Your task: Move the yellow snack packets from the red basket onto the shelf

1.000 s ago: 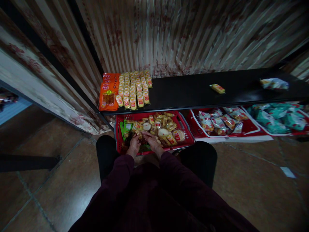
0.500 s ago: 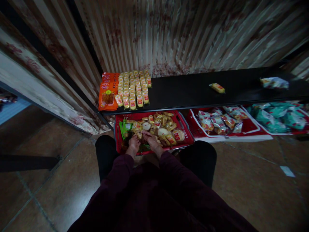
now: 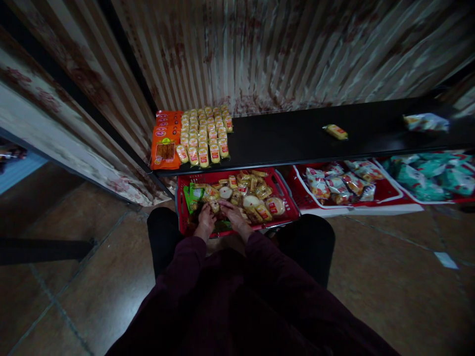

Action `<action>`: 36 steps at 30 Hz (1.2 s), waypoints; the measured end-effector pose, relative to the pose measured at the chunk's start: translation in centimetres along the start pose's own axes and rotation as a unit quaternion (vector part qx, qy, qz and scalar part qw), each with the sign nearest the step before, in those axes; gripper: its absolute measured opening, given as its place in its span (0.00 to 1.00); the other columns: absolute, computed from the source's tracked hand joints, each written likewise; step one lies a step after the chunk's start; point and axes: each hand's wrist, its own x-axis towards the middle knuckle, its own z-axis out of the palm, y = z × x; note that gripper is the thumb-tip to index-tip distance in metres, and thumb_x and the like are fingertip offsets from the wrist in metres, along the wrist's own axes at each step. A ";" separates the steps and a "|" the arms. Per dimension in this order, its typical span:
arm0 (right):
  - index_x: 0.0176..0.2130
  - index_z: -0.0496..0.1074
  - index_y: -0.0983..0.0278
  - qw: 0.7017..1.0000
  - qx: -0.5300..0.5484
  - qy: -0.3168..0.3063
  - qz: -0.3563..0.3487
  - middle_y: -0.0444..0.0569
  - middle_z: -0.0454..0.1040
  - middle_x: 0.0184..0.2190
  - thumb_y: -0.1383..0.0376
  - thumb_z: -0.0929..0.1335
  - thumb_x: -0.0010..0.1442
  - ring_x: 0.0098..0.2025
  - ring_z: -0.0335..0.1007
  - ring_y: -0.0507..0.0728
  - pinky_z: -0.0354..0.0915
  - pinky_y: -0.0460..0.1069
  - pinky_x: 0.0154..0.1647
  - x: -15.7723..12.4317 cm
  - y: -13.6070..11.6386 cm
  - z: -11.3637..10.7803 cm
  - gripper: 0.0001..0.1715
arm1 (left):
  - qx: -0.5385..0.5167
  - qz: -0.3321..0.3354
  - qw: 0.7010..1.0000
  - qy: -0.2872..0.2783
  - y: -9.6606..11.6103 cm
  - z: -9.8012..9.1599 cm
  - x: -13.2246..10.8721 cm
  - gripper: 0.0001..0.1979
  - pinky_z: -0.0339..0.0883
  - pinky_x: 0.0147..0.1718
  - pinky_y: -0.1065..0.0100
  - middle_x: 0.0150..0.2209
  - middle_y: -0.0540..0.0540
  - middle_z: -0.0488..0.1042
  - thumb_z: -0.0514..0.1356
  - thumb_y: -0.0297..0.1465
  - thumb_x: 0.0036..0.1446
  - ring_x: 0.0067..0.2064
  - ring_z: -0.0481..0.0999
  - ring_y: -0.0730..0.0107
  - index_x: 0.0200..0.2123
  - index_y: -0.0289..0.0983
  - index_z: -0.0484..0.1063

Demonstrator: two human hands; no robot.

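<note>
Both hands are inside a red basket (image 3: 291, 210) filled with small wrapped snacks (image 3: 251, 201). My left hand (image 3: 206, 218) is curled at a yellowish wrapped snack (image 3: 214, 205) near the basket's left part. Close beside it, my right hand (image 3: 233, 216) has its fingers stretched to the left over the snacks. A green packet (image 3: 193, 196) lies at the basket's left end. On the black shelf (image 3: 274, 140) above, several yellow wrapped cakes (image 3: 204, 157) stand in tight rows beside an orange packet (image 3: 166, 141).
One wrapped cake (image 3: 336, 131) and a white-blue packet (image 3: 426, 122) lie farther right on the shelf. Below are a basket of white-red packets (image 3: 338, 190) and one of teal packets (image 3: 419, 180). A black leg (image 3: 44, 250) stands at left.
My left hand has shifted slightly within the basket, and a yellowish snack shows more clearly at its fingertips. My right hand has barely moved. The view has shifted a little.
</note>
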 end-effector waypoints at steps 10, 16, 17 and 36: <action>0.37 0.77 0.63 0.999 0.027 -0.029 0.006 0.51 0.78 0.40 0.59 0.74 0.41 0.41 0.72 0.58 0.66 0.53 0.47 0.0 0.0 -0.1 0.20 | -0.015 -0.012 1.000 -0.018 -0.2 0.0 0.2 0.12 0.64 0.35 0.71 0.32 0.51 0.74 0.60 0.23 0.48 0.32 0.72 0.75 0.38 0.40 0.70; 0.36 0.77 0.63 0.999 0.033 -0.038 0.001 0.52 0.79 0.38 0.58 0.74 0.41 0.38 0.73 0.58 0.68 0.53 0.42 -0.3 -0.2 0.1 0.20 | -0.035 -0.045 0.998 0.017 0.1 0.1 0.2 0.05 0.64 0.35 0.70 0.30 0.50 0.73 0.57 0.24 0.51 0.30 0.71 0.74 0.33 0.38 0.69; 0.36 0.77 0.63 0.999 0.034 -0.039 -0.002 0.52 0.79 0.39 0.58 0.75 0.41 0.38 0.73 0.59 0.69 0.53 0.42 -0.3 -0.3 0.1 0.20 | -0.033 -0.047 0.998 0.015 0.2 0.1 0.2 0.04 0.64 0.35 0.71 0.30 0.49 0.73 0.57 0.25 0.51 0.30 0.71 0.74 0.32 0.38 0.69; 0.40 0.76 0.61 0.990 -0.114 -0.009 -0.078 0.49 0.77 0.42 0.54 0.70 0.46 0.45 0.71 0.58 0.63 0.56 0.53 -0.8 -0.7 0.7 0.21 | -0.038 0.023 0.998 -0.050 -0.6 0.1 0.8 0.07 0.68 0.36 0.70 0.29 0.50 0.74 0.61 0.24 0.47 0.32 0.75 0.72 0.33 0.38 0.71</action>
